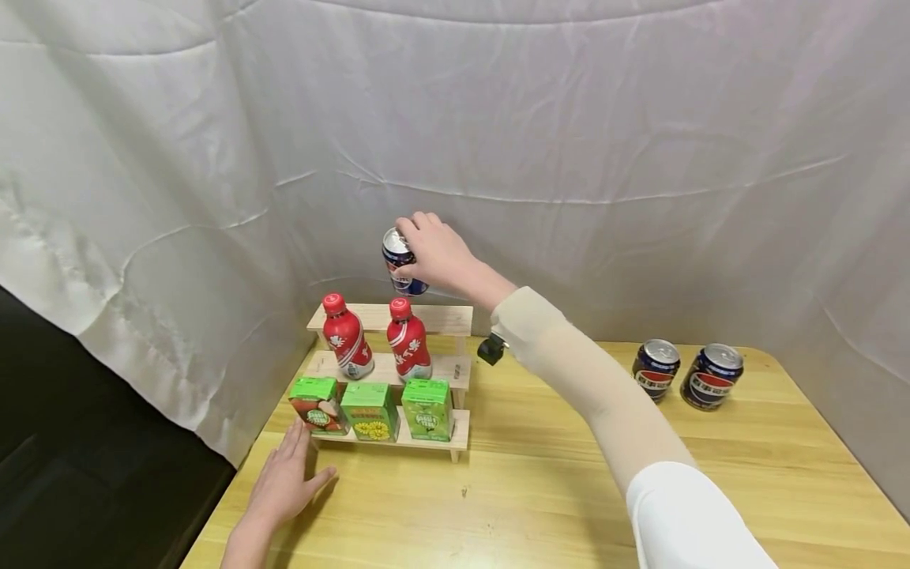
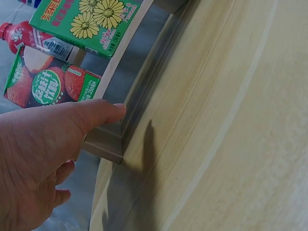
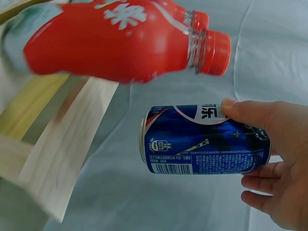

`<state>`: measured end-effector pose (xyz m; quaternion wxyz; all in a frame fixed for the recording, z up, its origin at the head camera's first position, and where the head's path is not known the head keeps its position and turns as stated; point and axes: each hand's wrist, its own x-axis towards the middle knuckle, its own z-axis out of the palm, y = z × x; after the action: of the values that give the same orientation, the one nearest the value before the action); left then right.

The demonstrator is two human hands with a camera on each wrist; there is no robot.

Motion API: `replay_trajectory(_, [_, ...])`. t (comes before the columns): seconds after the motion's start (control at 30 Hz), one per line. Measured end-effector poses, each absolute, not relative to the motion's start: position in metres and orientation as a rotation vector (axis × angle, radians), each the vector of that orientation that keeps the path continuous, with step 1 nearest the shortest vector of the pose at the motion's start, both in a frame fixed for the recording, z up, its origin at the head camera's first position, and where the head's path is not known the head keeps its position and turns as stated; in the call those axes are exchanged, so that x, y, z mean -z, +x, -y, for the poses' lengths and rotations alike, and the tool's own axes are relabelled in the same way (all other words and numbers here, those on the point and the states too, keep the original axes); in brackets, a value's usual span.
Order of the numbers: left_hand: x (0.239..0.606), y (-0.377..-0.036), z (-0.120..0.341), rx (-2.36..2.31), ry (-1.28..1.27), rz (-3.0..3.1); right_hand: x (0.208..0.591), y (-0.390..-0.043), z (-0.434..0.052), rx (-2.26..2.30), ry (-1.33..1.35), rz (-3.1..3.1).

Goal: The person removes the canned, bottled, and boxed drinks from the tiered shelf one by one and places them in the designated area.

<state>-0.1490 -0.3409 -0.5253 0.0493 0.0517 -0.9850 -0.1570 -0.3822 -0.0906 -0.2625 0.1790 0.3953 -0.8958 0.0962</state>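
My right hand [image 1: 442,254] grips a blue soda can [image 3: 207,139] near its top, holding it in the air above the top step of a small wooden rack [image 1: 398,318]. Two red bottles [image 1: 347,338] with red caps stand on the middle step. Along the lowest step sit three green-topped juice boxes: a strawberry one [image 1: 318,405], one with yellow flowers [image 1: 371,412] and a light green one [image 1: 429,409]. By the rack's front left corner, my left hand [image 1: 283,480] has its fingers extended and holds nothing, thumb spread toward the rack's edge.
Two more blue cans, one [image 1: 656,370] partly behind the right sleeve and another [image 1: 712,377], stand at the table's back right. Grey cloth [image 1: 569,158] hangs behind the wooden table [image 1: 540,490]. A black surface [image 1: 85,442] lies to the left.
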Motion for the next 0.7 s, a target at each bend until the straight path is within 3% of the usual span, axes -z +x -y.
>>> replay_trajectory(0.7, [0.521, -0.146, 0.339, 0.48, 0.166, 3.031, 0.278, -0.377, -0.008, -0.37, 1.026, 2.536])
